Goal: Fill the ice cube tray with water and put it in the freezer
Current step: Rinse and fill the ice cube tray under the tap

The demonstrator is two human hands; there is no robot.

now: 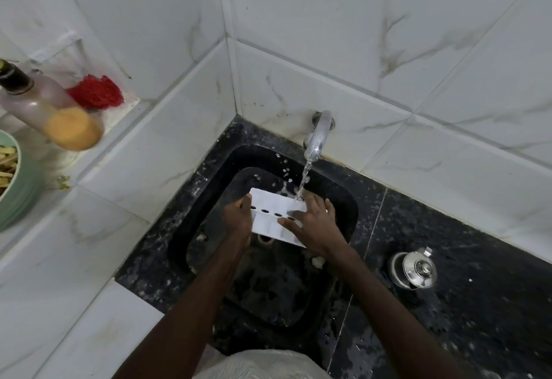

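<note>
A white ice cube tray (pixel 273 210) hangs over the black sink (pixel 209 169), with a row of dark holes along its middle. My left hand (pixel 237 221) grips its left end. On the tray's right end rests my right hand (pixel 313 224), fingers spread over it. Water runs from the chrome tap (pixel 318 135) and strikes the tray's far right corner by my right fingers, splashing drops around.
A steel kettle (pixel 413 269) stands on the black counter right of the sink. On the white ledge at left are a bottle with orange liquid (pixel 50 109), a red scrubber (pixel 95 91) and a green bowl (pixel 12 181). Tiled walls close the corner behind.
</note>
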